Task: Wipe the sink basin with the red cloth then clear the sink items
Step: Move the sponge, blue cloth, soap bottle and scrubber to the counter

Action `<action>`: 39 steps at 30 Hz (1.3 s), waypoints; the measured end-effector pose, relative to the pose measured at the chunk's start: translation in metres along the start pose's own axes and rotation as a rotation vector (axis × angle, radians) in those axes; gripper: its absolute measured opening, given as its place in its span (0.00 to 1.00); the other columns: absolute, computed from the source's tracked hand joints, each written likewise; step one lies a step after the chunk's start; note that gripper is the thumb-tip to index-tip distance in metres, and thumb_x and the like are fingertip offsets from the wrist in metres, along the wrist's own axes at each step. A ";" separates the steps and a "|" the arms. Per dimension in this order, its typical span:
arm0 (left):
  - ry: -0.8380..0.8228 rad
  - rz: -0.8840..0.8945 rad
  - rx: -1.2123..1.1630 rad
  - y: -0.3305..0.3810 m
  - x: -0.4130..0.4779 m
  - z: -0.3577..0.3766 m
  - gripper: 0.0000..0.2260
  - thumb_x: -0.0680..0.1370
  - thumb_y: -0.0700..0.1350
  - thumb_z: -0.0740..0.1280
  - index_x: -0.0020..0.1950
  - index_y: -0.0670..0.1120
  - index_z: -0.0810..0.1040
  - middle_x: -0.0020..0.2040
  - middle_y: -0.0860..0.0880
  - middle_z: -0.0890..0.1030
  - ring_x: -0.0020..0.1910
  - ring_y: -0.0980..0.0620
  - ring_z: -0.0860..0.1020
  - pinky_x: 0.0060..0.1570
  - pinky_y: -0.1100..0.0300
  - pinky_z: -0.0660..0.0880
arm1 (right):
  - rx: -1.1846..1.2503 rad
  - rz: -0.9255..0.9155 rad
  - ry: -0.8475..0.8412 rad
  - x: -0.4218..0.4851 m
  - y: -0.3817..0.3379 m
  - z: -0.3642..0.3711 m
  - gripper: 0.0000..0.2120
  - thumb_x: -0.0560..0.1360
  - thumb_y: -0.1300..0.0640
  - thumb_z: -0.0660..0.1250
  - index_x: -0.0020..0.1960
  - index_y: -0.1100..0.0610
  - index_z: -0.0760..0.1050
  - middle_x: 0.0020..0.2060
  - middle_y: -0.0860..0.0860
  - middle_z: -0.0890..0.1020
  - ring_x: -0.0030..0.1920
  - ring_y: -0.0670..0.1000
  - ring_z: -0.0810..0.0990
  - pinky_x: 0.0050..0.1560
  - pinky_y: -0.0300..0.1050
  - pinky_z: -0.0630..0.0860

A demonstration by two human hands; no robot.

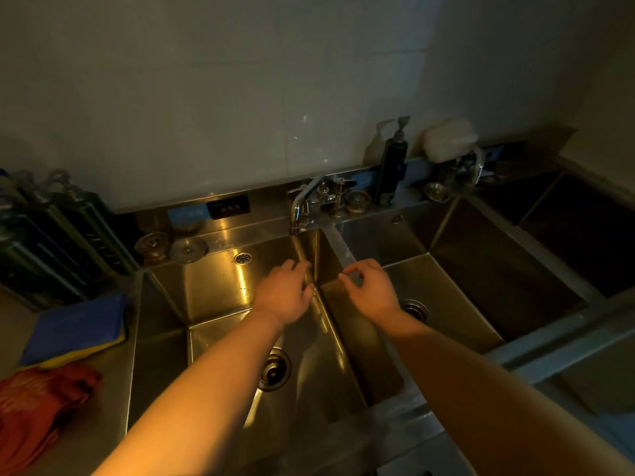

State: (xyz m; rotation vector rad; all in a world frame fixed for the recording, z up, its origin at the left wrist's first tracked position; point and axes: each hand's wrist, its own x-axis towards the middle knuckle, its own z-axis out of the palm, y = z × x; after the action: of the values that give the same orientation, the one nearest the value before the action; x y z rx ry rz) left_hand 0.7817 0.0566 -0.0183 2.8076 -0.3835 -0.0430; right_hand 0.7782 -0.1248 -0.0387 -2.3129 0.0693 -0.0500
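Neither hand grips anything: the left hand point(285, 297) hangs over the left basin point(220, 297) with fingers loosely curled, their tips close to the divider point(338, 250) between the basins, and the right hand point(372, 290) hovers just across that divider with fingers bent and thumb and forefinger slightly apart over its rim; whether either touches the steel I cannot tell. Just above them the faucet point(302, 207) points its spout down at the left basin's far right corner. The red cloth point(41, 403) lies well apart from both hands, crumpled on the counter left of the basin at the near left, cut by the picture's edge; its long axis runs diagonally, from the near left corner up and right toward the sink. A folded blue cloth point(75, 328) over a yellow one sits just behind it, touching it. Between cloth and hands stand only the basin's left wall and the left forearm. A drain point(275, 369) shows in the left basin, partly under that forearm. On the ledge behind sit a strainer point(153, 247) and a lid point(189, 249), further right a pump bottle point(391, 166) and a white jug point(450, 139). Dark canisters point(51, 235) stand at far left
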 end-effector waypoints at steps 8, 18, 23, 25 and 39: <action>0.008 0.044 -0.037 0.011 0.019 -0.009 0.19 0.78 0.51 0.61 0.69 0.51 0.66 0.64 0.47 0.72 0.61 0.45 0.73 0.56 0.49 0.73 | 0.030 -0.003 0.058 0.016 0.000 -0.022 0.06 0.76 0.52 0.65 0.53 0.51 0.74 0.58 0.50 0.72 0.57 0.49 0.74 0.57 0.43 0.73; 0.127 0.019 -0.078 0.063 0.081 -0.001 0.18 0.78 0.51 0.62 0.67 0.52 0.68 0.62 0.48 0.74 0.59 0.46 0.74 0.53 0.53 0.72 | 0.108 -0.092 0.097 0.070 0.037 -0.060 0.05 0.75 0.52 0.67 0.46 0.44 0.71 0.49 0.44 0.71 0.49 0.43 0.72 0.49 0.34 0.66; 0.155 -0.024 -0.084 0.104 0.128 0.014 0.19 0.77 0.52 0.62 0.67 0.51 0.67 0.62 0.47 0.75 0.59 0.46 0.75 0.52 0.53 0.74 | 0.073 -0.122 0.125 0.112 0.064 -0.098 0.06 0.75 0.55 0.67 0.51 0.54 0.76 0.51 0.50 0.73 0.50 0.49 0.76 0.54 0.41 0.72; 0.174 -0.033 -0.114 0.121 0.150 0.017 0.19 0.77 0.52 0.64 0.67 0.51 0.68 0.61 0.47 0.75 0.57 0.47 0.75 0.53 0.52 0.74 | 0.070 -0.130 0.158 0.131 0.073 -0.116 0.07 0.75 0.56 0.68 0.51 0.58 0.77 0.51 0.54 0.75 0.50 0.53 0.77 0.56 0.44 0.72; 0.353 -0.146 -0.263 0.196 0.289 0.030 0.19 0.75 0.52 0.68 0.64 0.50 0.71 0.59 0.47 0.76 0.57 0.49 0.76 0.52 0.56 0.73 | 0.069 -0.211 0.147 0.259 0.118 -0.206 0.09 0.75 0.57 0.67 0.53 0.59 0.75 0.54 0.55 0.73 0.48 0.47 0.72 0.49 0.29 0.62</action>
State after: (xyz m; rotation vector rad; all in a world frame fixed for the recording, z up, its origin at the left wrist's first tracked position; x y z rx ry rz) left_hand 1.0076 -0.2089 0.0163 2.5098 -0.0807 0.3405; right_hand 1.0203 -0.3729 0.0177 -2.2364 -0.1002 -0.3245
